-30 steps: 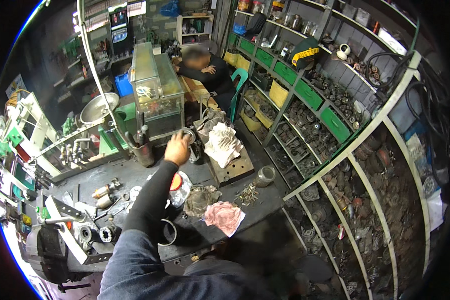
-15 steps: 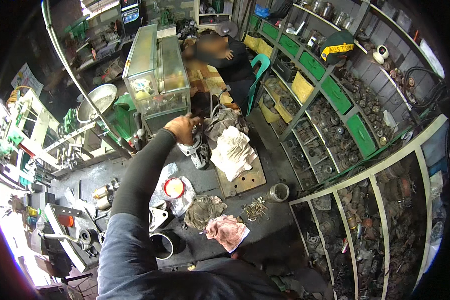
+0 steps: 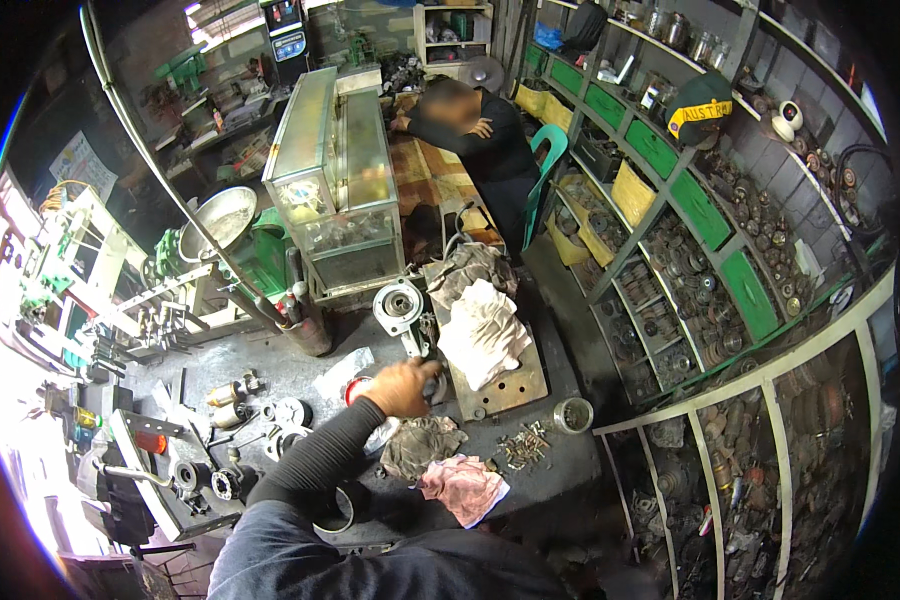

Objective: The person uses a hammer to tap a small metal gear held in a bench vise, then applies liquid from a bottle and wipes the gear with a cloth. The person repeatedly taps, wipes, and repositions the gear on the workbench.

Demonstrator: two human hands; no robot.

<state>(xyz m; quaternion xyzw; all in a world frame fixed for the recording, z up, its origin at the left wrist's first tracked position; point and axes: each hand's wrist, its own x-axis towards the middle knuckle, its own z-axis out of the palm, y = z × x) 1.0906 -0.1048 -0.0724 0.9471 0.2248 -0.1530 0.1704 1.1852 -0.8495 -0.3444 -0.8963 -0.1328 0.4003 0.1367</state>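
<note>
My left hand [image 3: 402,390] reaches in over the bench in a dark sleeve, its fingers closed on a dark round metal part [image 3: 434,386], mostly covered by the hand. Just beyond it stands a grey flanged metal housing [image 3: 400,306] with a round opening facing up. To the right, a white cloth [image 3: 485,335] lies on a board [image 3: 510,388] with holes. Close below the hand are a grimy crumpled rag [image 3: 422,447] and a pink cloth [image 3: 462,488]. A red-rimmed tub [image 3: 354,388] is partly hidden behind the wrist. My right hand is out of sight.
Small bolts [image 3: 525,446] lie in a pile beside a jar [image 3: 573,415]. Several motor parts [image 3: 228,417] sit at the left of the bench. A glass case [image 3: 355,240] and a person [image 3: 480,130] leaning on a table are beyond. Parts shelves [image 3: 710,430] line the right.
My left hand has come back toward me from the top of the housing, now with the round part in it. The housing's round opening is uncovered. The whole view has shifted slightly.
</note>
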